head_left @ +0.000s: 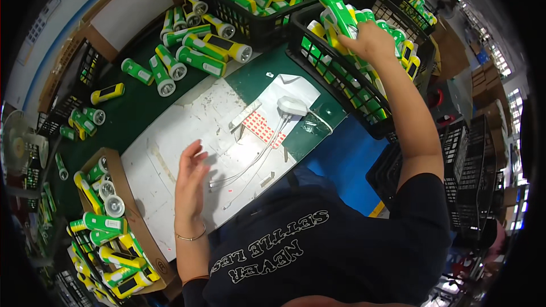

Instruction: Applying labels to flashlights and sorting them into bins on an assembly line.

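Your right hand [372, 42] is over the black crate [296, 37] at the upper right, its fingers curled about the lower end of a green-and-white flashlight [336, 10], thumb along the near side. The flashlight leans up and away to the left above the others packed in the crate; your palm hides its lower end, so I cannot tell how firmly the far fingers close on it. Hold it by the body, as you seem to, and leave the wider head free of pressure. Keep it lined up with its own slope while it is among its neighbours, since a sideways pull or push would probably knock them or catch the rim. Your forearm reaches across the right side, so a raised elbow should help it clear the crate wall. Your left hand [192, 173] holds nothing, its fingers loosely parted above the white sheet [148, 187]; there it is well placed to steady a flashlight at its other end. Mind the thin white cables [259, 156] just beside that hand, running to the white plug-like device [292, 106], and keep fingertips off the red-dotted sticker sheet [263, 129] beside it.
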A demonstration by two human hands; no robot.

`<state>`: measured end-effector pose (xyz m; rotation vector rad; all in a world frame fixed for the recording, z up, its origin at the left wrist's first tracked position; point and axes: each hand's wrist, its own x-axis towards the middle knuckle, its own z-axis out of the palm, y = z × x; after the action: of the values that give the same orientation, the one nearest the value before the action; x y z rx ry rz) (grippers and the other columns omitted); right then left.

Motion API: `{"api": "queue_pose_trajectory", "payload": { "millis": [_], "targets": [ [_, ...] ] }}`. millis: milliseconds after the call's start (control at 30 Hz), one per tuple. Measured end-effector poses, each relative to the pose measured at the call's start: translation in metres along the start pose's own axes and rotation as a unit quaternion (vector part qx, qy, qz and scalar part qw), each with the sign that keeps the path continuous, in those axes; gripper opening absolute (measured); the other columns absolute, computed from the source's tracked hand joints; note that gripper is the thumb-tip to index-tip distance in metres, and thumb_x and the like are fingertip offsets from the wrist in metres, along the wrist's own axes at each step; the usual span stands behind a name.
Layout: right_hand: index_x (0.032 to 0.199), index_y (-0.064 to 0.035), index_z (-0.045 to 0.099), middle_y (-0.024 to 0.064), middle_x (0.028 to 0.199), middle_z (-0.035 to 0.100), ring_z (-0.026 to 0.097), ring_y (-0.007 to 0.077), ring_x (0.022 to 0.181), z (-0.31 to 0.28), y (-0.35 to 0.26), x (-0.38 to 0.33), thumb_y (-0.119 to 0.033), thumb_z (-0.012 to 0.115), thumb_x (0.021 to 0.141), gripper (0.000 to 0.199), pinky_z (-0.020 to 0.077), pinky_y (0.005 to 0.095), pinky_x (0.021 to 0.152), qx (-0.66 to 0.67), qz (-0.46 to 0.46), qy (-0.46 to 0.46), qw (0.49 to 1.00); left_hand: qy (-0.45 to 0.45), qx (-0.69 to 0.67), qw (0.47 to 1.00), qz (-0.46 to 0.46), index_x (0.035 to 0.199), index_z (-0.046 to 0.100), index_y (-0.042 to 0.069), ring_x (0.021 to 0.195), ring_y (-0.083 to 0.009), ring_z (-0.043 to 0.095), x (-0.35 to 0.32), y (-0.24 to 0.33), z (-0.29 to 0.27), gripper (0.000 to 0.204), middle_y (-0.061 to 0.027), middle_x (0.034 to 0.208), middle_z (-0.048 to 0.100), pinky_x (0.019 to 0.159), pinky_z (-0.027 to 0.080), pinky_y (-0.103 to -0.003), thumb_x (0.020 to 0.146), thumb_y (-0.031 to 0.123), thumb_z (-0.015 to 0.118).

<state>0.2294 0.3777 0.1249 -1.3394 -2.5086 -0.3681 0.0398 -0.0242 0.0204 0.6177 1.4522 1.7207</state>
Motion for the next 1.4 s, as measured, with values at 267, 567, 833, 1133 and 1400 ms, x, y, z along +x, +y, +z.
{"api": "queue_pose_trajectory", "payload": {
  "millis": [267, 567, 833, 1133, 1400],
  "targets": [
    [0.135, -0.0166, 0.031, 0.0143, 0.095, 0.064, 0.063, 0.0299, 0.085, 0.018, -0.007, 0.025, -0.038, 0.068, 0.069, 0.080, 0.0512, 0.0419, 0.070, -0.092, 0.010, -0.098, 0.991, -0.049, 0.010, 0.998, -0.029, 0.128, 0.040, 0.003, 0.113, -0.0160, 0.041, 0.002, 0.015, 0.006, 0.050, -0.0052, 0.127, 0.041, 0.091, 0.038, -0.028, 0.084, 0.021, 0.057],
    [0.131, -0.0175, 0.038, 0.0155, 0.097, 0.065, 0.064, 0.0306, 0.088, 0.075, 0.096, 0.070, -0.022, 0.058, 0.079, 0.056, 0.0512, 0.0407, 0.070, -0.127, 0.140, -0.069, 0.980, -0.013, -0.024, 0.999, -0.045, 0.127, 0.041, 0.002, 0.110, -0.0158, 0.046, -0.003, 0.004, -0.006, 0.045, -0.0076, 0.125, 0.042, 0.086, 0.043, -0.028, 0.088, 0.021, 0.053],
    [0.110, -0.0059, 0.059, 0.0172, 0.110, 0.061, 0.061, 0.0290, 0.099, 0.018, 0.047, 0.135, -0.022, 0.067, 0.072, 0.043, 0.0500, 0.0384, 0.081, -0.115, 0.061, -0.155, 0.979, -0.018, 0.008, 0.997, -0.074, 0.124, 0.046, 0.007, 0.109, -0.0125, 0.046, 0.012, 0.010, -0.009, 0.040, -0.0038, 0.123, 0.045, 0.089, 0.039, -0.028, 0.088, 0.022, 0.054],
    [0.130, -0.0129, 0.039, 0.0282, 0.113, 0.052, 0.063, 0.0343, 0.081, 0.084, -0.203, 0.064, -0.036, 0.073, 0.064, 0.077, 0.0522, 0.0428, 0.061, -0.044, -0.248, -0.026, 0.967, -0.021, 0.026, 0.999, -0.019, 0.121, 0.048, 0.005, 0.103, -0.0137, 0.050, -0.002, -0.005, -0.004, 0.039, -0.0081, 0.116, 0.049, 0.090, 0.041, -0.027, 0.087, 0.021, 0.057],
    [0.121, -0.0125, 0.045, 0.0173, 0.101, 0.060, 0.063, 0.0330, 0.079, 0.124, -0.212, 0.034, -0.031, 0.068, 0.069, 0.060, 0.0514, 0.0427, 0.061, 0.044, -0.303, -0.037, 0.951, 0.004, 0.041, 0.999, -0.008, 0.122, 0.048, 0.004, 0.091, -0.0095, 0.045, -0.025, -0.009, 0.000, 0.040, -0.0054, 0.108, 0.048, 0.082, 0.039, -0.023, 0.087, 0.021, 0.056]
  ]
}}
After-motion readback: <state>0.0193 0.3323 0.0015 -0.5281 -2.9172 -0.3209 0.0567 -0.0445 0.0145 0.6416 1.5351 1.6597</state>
